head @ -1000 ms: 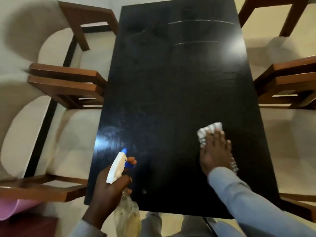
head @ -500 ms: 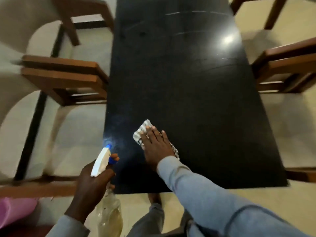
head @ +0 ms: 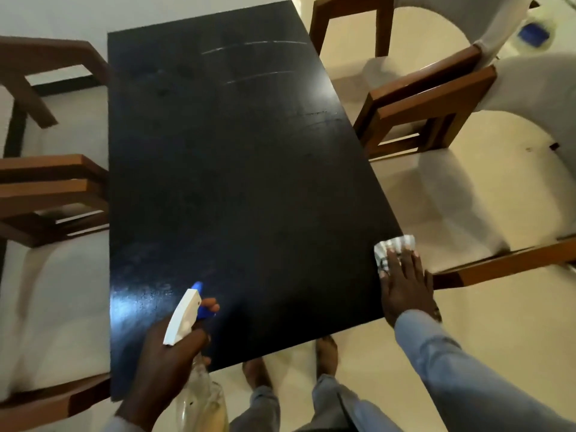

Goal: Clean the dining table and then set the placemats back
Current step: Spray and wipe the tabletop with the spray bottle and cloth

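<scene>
The black dining table [head: 237, 182] fills the middle of the view, with wet streaks near its far end. My right hand [head: 405, 285] lies flat on a white patterned cloth [head: 393, 248], pressing it at the table's near right edge. My left hand [head: 168, 360] grips a clear spray bottle [head: 184, 319] with a white head and blue trigger, held over the near left corner with a finger on the trigger. No placemats are in view.
Wooden chairs with cream seats stand along both sides: two on the left [head: 50, 194], two on the right [head: 430, 107]. A bottle with a blue cap [head: 533, 34] shows at the top right. My feet [head: 325, 357] stand under the near table edge.
My right hand has slid the cloth from the near left part of the table across to the right edge. The left hand still holds the spray bottle in about the same spot.
</scene>
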